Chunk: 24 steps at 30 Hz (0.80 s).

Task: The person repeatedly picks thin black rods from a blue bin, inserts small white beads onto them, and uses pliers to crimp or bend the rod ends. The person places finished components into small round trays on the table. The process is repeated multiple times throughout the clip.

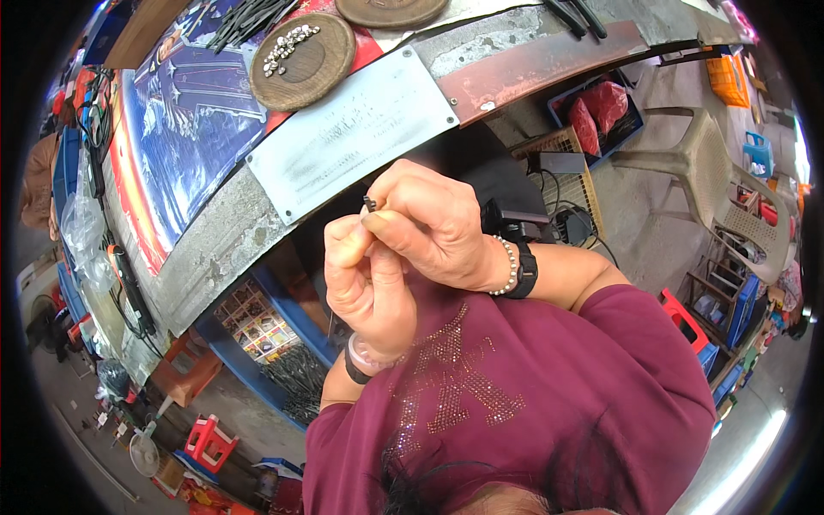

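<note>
The right hand [438, 219] is nearly closed, thumb and bent forefinger pinching a small dark piece [370, 204], which is up off the bench [193, 283], on the person's side of its near edge; the left hand [369, 283] meets it from below, its fingers bent and bunched just beside the piece, though the tips are partly hidden and I cannot tell whether they close on anything; the right wrist wears a beaded bracelet [514, 268] and a black watch [524, 270], the left a pale bangle [365, 354].

Below the bench's near edge, to the left, a blue tray [257, 378] holds thin black strips [296, 379]; along that edge lies a pale, smudged metal plate [352, 133], screwed at its corners; a round wooden dish [330, 77] rests against the plate's far edge, with a cluster of small shiny pieces [287, 50] in it; left of the dish a blue printed sheet [193, 129] covers the bench top; a second wooden dish [390, 9] sits past the plate's far right corner, and a bundle of black strips [249, 24] lies beyond the first dish; farther right along the bench is a black-handled tool [575, 15]; on the floor well past the bench's right side stands a beige plastic chair [691, 163].
</note>
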{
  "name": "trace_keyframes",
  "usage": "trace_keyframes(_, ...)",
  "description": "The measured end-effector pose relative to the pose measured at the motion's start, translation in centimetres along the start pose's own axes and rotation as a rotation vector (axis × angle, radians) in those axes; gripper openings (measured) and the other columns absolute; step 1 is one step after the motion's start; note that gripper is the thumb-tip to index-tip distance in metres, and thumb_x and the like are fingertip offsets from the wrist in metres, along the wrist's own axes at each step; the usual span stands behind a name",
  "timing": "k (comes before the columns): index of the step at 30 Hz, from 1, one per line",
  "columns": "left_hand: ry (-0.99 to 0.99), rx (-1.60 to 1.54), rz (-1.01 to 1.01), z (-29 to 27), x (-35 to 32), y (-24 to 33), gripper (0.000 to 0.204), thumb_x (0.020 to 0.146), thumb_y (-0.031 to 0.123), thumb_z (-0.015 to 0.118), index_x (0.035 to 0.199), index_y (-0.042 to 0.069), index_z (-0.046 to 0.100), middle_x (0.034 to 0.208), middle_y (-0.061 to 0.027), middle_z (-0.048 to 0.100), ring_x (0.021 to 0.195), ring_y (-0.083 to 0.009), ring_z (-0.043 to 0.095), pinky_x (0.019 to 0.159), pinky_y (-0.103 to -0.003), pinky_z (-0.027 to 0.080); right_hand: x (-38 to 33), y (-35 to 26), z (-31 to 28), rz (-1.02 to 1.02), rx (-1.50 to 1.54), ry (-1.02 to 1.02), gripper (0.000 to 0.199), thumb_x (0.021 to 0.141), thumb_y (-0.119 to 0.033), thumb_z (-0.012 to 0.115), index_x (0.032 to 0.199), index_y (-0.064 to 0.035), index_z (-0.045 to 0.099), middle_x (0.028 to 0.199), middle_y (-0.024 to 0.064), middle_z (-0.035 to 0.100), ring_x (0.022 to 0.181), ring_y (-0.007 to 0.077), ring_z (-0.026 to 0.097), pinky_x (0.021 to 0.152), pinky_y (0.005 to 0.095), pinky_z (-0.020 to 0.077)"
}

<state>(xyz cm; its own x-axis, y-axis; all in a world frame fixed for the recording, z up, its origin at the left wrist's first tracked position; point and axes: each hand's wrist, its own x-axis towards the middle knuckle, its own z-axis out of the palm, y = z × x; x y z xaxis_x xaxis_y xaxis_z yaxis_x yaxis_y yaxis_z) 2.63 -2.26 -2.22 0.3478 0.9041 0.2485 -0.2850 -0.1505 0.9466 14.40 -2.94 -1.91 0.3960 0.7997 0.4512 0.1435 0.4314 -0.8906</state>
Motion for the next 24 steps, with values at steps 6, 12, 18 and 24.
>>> trace_keyframes(6,0.039,-0.060,-0.032,0.7,-0.4,-0.2,0.021,0.094,-0.003,0.050,0.115,0.002,0.053,0.095,-0.0006,0.053,0.071,-0.0046,0.044,0.061,-0.019,0.037,0.1,0.8,-0.5,-0.085,-0.118,-0.035,0.027,0.088,-0.016,0.065,0.068,-0.0003,0.054,0.076,0.0114,0.059,0.060,0.0190,0.055,0.055,0.0267,0.0456)
trace_keyframes(12,-0.030,0.052,0.005,0.9,0.2,0.1,0.017,0.091,-0.005,0.053,0.107,-0.002,0.057,0.104,-0.0075,0.052,0.072,-0.0065,0.046,0.059,-0.019,0.038,0.7,1.2,-1.5,-0.171,-0.183,-0.060,0.036,0.090,-0.022,0.065,0.065,-0.0008,0.048,0.072,0.0124,0.056,0.056,0.0180,0.051,0.050,0.0266,0.0426)
trace_keyframes(18,-0.009,0.174,0.035,0.1,0.5,0.8,0.027,0.086,-0.010,0.056,0.111,-0.002,0.061,0.097,-0.0093,0.054,0.084,-0.0149,0.053,0.073,-0.023,0.043,0.0,1.6,-1.1,-0.196,-0.165,-0.276,0.022,0.089,-0.013,0.058,0.069,-0.0033,0.058,0.063,0.0093,0.053,0.052,0.0249,0.053,0.044,0.0321,0.0404)
trace_keyframes(24,0.007,-0.168,-0.242,0.0,0.5,1.6,0.024,0.091,-0.008,0.051,0.113,-0.003,0.059,0.099,-0.0042,0.048,0.083,-0.0076,0.049,0.073,-0.019,0.041,1.7,0.7,-1.2,0.008,-0.116,-0.189,0.017,0.089,-0.014,0.063,0.080,-0.0004,0.058,0.069,0.0034,0.052,0.054,0.0126,0.046,0.053,0.0253,0.0399)
